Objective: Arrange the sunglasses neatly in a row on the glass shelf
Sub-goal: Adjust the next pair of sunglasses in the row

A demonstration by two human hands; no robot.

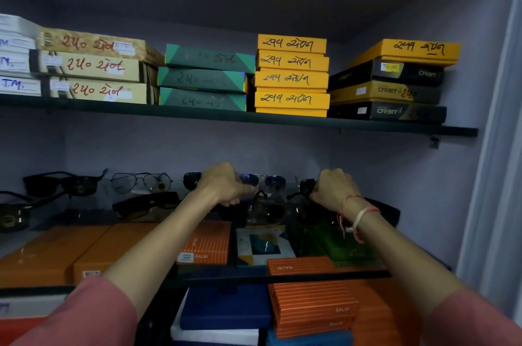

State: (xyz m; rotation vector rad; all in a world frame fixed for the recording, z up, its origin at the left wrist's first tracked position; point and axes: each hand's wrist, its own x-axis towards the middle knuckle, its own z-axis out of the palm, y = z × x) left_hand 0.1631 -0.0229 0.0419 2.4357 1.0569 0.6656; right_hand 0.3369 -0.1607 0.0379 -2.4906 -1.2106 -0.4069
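Several sunglasses stand along the back of the glass shelf (282, 278): a black pair (60, 183), a clear-lens aviator pair (141, 182), a blue-lens pair (268, 180) and a dark pair (306, 186). Another dark pair (147, 203) lies in front of them. My left hand (223, 184) is closed at the left end of the blue-lens pair, hiding that end. My right hand (333, 187), with thread bracelets at the wrist, is closed on the right side of the dark pair. A further dark pair (14, 213) sits at the far left.
Orange boxes (56, 255) and a patterned box (262, 244) show through the glass shelf from below. The upper shelf (282, 119) holds stacks of yellow boxes (291, 77), green boxes (203, 77) and black boxes (389, 91). The cabinet wall (452, 190) is close on the right.
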